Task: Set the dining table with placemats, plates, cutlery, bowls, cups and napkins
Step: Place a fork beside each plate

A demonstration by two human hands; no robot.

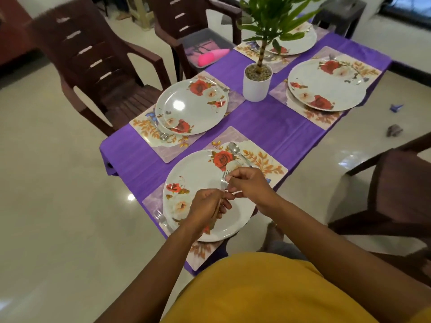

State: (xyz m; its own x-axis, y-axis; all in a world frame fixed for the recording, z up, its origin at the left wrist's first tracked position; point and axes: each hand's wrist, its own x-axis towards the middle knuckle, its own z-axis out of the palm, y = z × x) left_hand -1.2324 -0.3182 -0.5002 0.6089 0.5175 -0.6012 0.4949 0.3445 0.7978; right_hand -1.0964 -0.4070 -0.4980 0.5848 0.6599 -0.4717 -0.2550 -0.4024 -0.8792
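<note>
Over the nearest floral plate [198,173] both my hands meet. My right hand [249,185] pinches a steel fork [224,179] near its neck, tines pointing away. My left hand [206,210] grips cutlery handles [215,212] below it. The plate lies on a floral placemat [263,157] with a spoon [235,151] at its far side and another fork [162,220] at its left edge. Three more plates [191,108] [326,86] [296,40] sit on placemats across the purple tablecloth [268,122].
A potted plant in a white pot [256,82] stands mid-table. Brown plastic chairs [98,66] [396,194] ring the table; one far chair holds a grey bin [205,46] with a pink object. Small objects lie on the floor at right [394,130].
</note>
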